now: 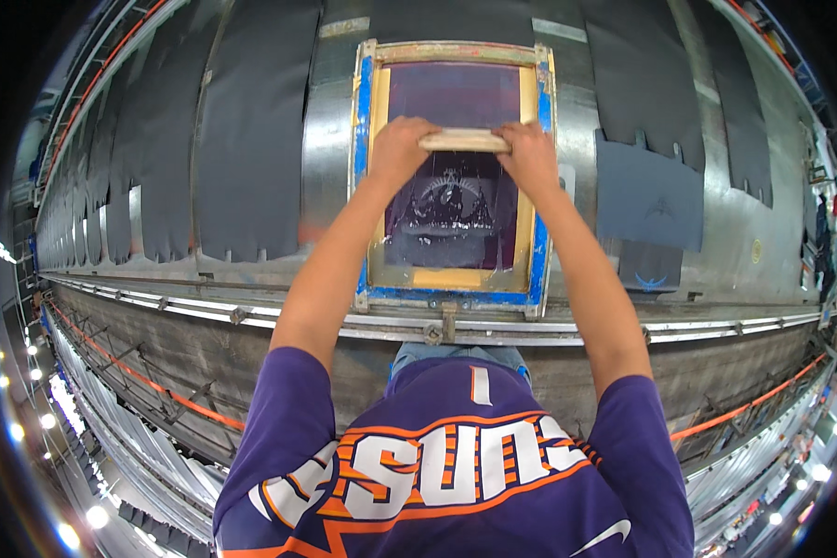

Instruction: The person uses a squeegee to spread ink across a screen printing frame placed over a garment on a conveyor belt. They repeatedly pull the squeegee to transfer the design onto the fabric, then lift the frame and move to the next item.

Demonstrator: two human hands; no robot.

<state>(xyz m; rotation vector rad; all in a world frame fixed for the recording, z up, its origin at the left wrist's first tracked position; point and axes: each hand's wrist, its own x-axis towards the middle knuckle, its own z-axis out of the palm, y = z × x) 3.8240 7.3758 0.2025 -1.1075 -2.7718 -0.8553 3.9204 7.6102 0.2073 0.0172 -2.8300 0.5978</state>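
A wooden-handled squeegee (465, 140) stands across the middle of a screen printing frame (546, 237). My left hand (402, 153) is closed round its left end, and my right hand (529, 154) grips the right end. The frame has wooden sides with blue edging and yellow tape inside. Dark wet ink (451, 209) lies on the mesh on the near side of the squeegee, over a pale curved design. Beyond the squeegee the mesh looks smooth and purple. The squeegee's blade is mostly hidden under its handle.
Black fabric pieces (251, 130) lie in a row along the long metal table (577, 121). Right of the frame is a dark grey-blue piece (649, 195) with a faint design. Below it sits a small black piece with a blue mark (651, 270). A metal rail (493, 332) runs along the near edge.
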